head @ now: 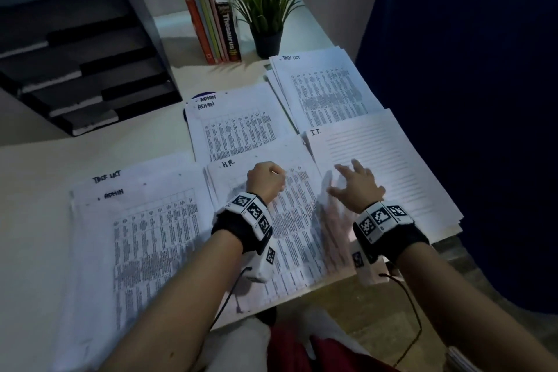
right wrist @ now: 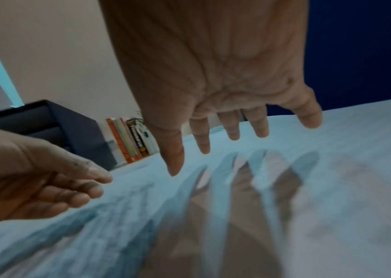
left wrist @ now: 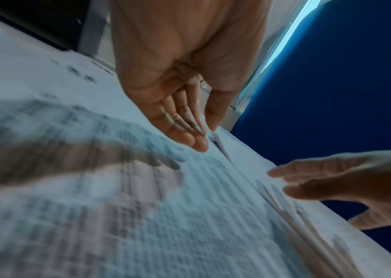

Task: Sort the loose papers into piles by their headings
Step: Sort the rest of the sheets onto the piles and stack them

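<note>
Several paper piles lie on the white desk. The far ones are headed "TASK LIST" (head: 326,90) and "ADMIN" (head: 235,130). The near ones are "H.R." (head: 296,229) and "I.T." (head: 386,160). An unsorted stack (head: 136,235) at the left shows a "TASK LIST" sheet under an "ADMIN" sheet. My left hand (head: 268,178) is over the H.R. pile, its fingertips (left wrist: 199,144) touching the top sheet near its right edge, holding nothing. My right hand (head: 353,184) hovers with spread fingers (right wrist: 232,131) just above the seam between the H.R. and I.T. piles, empty, casting a shadow on the paper.
A black tiered letter tray (head: 84,63) stands at the back left. Upright books (head: 214,27) and a potted plant (head: 265,18) are behind the piles. A blue partition (head: 468,100) borders the desk on the right. The I.T. pile overhangs the desk's right edge.
</note>
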A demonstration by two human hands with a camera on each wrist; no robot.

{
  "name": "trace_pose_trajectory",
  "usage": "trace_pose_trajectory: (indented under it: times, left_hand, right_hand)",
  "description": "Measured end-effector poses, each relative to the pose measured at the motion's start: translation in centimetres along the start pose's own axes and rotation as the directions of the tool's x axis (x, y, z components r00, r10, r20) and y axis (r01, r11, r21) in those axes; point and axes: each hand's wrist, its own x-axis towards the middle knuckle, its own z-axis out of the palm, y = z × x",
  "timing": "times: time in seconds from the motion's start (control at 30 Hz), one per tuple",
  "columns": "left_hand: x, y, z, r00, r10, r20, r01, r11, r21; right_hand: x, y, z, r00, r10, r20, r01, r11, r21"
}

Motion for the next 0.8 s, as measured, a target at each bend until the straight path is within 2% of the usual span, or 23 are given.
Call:
trace_pose_trajectory:
  times: [0.1, 0.23, 0.37, 0.47, 0.6, 0.7, 0.8]
  left_hand:
    - [-0.2, -1.4, -4.7, 0.997, 0.017, -0.078, -0.017, 1.000, 0.002]
    - [-0.7, -4.1, -12.1, 0.983, 0.032, -0.183, -0.021, 0.998, 0.064]
    - [-1.1, -8.2, -19.6, 0.971, 0.033, -0.238, 0.016, 0.979, 0.201]
    - [-1.2, -11.8, -23.9, 0.960, 0.002, -0.281, 0.076, 0.961, 0.266]
    - [-0.5, -15.4, -27.4, 0.979, -0.012, -0.203, 0.091, 0.918, 0.387]
    - [0.3, -16.7, -28.7, 0.994, -0.008, -0.111, 0.063, 0.862, 0.503]
    - [0.8, -17.1, -29.1, 0.999, 0.021, -0.034, 0.000, 0.852, 0.523]
  right_hand:
    - [-0.3, -4.7, 0.8, 0.989, -0.148, -0.010, 0.149, 0.988, 0.042]
    - [-1.1, -11.7, 3.2, 0.947, -0.321, -0.001, 0.319, 0.943, 0.096]
    - [-2.5, -18.1, 6.7, 0.902, -0.425, 0.076, 0.420, 0.904, 0.075]
    - [-4.1, -21.8, 9.6, 0.883, -0.446, 0.144, 0.445, 0.895, 0.040]
    - [-5.1, -25.2, 12.2, 0.882, -0.434, 0.186, 0.443, 0.896, -0.010]
    - [-5.7, -26.7, 13.4, 0.900, -0.397, 0.181, 0.415, 0.906, -0.079]
    - [-6.2, -27.4, 14.5, 0.920, -0.357, 0.162, 0.386, 0.899, -0.206]
